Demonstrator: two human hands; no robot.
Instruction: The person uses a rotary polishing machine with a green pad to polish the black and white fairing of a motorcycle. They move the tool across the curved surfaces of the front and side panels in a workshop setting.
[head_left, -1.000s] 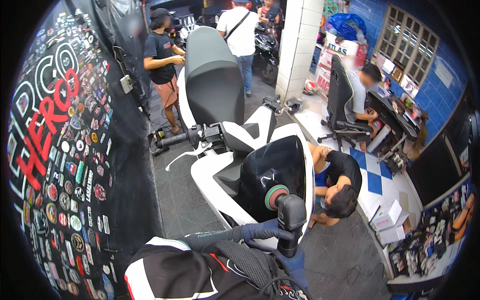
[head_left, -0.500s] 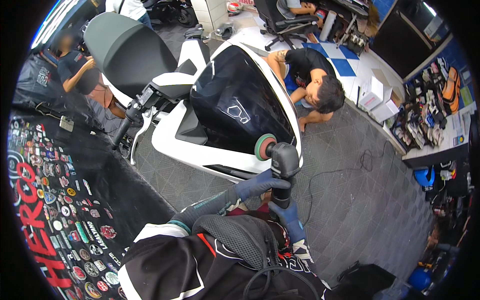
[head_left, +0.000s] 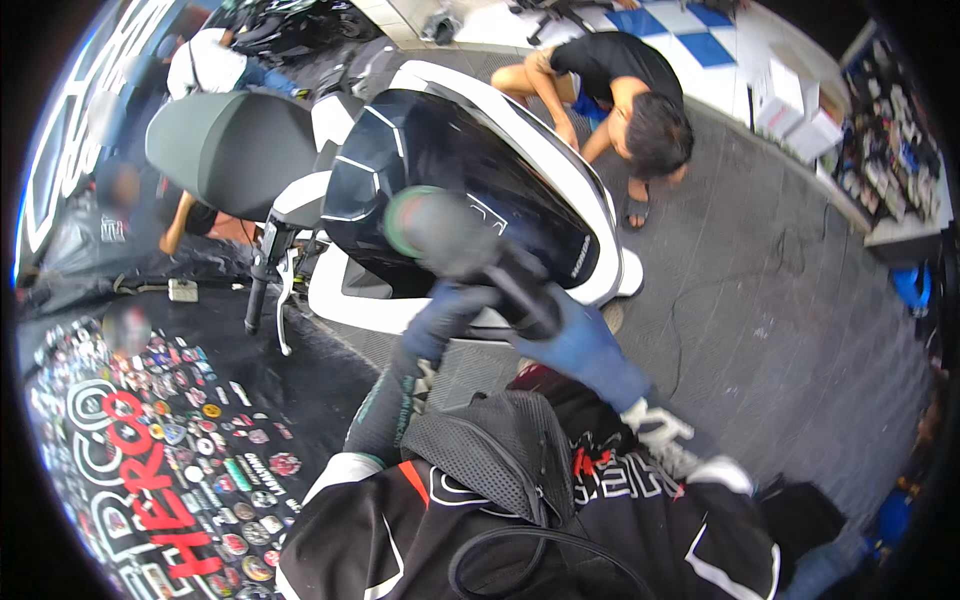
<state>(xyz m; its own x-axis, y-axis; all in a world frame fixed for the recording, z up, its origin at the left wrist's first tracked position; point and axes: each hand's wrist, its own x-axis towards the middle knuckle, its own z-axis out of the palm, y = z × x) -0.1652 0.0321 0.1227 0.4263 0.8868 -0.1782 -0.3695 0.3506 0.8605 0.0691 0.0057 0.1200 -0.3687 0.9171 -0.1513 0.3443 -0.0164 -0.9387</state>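
A black polisher (head_left: 515, 285) with a green-rimmed round pad is raised over the glossy black panel (head_left: 450, 150) of a white-and-black scooter. Motion blurs its head and pad, so I cannot tell whether the pad touches the panel. My right hand (head_left: 580, 345), in a blue glove, is closed round the rear of the polisher's body. Closer to its head, my left hand (head_left: 450, 310), gloved too, grips its left side, the fingers partly hidden. White trim (head_left: 370, 312) runs along the scooter's near side, just beyond my left hand.
A person (head_left: 635, 110) in black crouches beyond the scooter's right side. The grey seat (head_left: 235, 150) and a handlebar grip (head_left: 256, 300) lie to the left. A dark cable (head_left: 678, 330) trails over the floor tiles. White boxes (head_left: 785, 105) stand far right.
Both hands have lifted the polisher up and left, from the panel's near edge to over its middle. My view has shifted; the crouching person's head is turned more to the right.
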